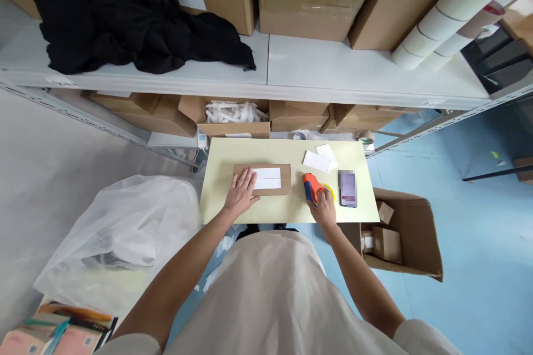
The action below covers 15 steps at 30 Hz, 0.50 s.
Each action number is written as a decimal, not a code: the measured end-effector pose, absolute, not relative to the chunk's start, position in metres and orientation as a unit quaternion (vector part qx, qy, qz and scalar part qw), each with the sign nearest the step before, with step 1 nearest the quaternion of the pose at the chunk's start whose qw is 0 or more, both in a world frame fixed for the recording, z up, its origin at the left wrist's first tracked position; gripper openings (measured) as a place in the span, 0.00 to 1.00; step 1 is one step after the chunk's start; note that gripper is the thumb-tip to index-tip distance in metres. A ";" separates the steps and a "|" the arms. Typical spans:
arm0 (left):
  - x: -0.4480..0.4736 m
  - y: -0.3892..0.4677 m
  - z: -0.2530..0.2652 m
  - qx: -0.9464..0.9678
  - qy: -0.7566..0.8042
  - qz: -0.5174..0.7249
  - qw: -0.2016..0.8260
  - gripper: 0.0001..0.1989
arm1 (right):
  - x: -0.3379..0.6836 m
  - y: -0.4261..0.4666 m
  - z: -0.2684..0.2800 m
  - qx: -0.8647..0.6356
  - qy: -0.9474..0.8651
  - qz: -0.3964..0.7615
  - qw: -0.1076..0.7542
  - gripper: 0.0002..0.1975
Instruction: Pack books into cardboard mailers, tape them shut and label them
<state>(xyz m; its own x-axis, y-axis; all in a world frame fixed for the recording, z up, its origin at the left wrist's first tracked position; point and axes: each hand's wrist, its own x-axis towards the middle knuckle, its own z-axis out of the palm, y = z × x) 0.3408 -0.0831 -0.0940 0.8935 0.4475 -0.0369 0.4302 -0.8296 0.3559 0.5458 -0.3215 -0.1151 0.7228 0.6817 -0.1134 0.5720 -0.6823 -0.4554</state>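
On the pale yellow table [225,150] lies a small closed cardboard box [285,186] with a white label [268,178] on top. My left hand [241,194] rests flat on the box's left part, fingers spread over it and the label's edge. To the right, my right hand [325,209] is wrapped round an orange and blue tape dispenser [311,182] holding a yellow roll of tape [329,191]. The dispenser is at table level, apart from the box. Its handle is partly hidden by my fingers. A phone [347,188] lies just right of it.
White paper slips [317,161] lie at the table's back right. Behind stands a grey shelf [308,64] with cartons and black cloth [125,16]. An open carton [416,233] with small boxes sits right of the table. A translucent plastic bag [137,222] bulges at the left.
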 end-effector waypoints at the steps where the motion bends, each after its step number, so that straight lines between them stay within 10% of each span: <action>1: 0.342 -0.084 -0.095 0.953 0.239 0.026 0.183 0.40 | 0.550 -0.330 -0.121 -0.910 -0.338 0.154 0.184 0.29; 9: 0.345 -0.091 -0.095 0.945 0.267 0.004 0.188 0.39 | 0.566 -0.318 -0.146 -0.899 -0.301 0.304 0.095 0.26; 15: 0.336 -0.106 -0.095 0.944 0.275 0.020 0.180 0.38 | 0.592 -0.312 -0.101 -0.895 -0.283 0.251 0.237 0.17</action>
<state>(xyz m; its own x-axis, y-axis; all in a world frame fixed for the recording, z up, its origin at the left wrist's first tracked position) 0.3358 -0.1060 -0.0948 0.8476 0.5272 -0.0604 0.5126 -0.7840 0.3502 0.5917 -0.3121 -0.1008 0.7143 0.6247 -0.3154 0.3868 -0.7280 -0.5661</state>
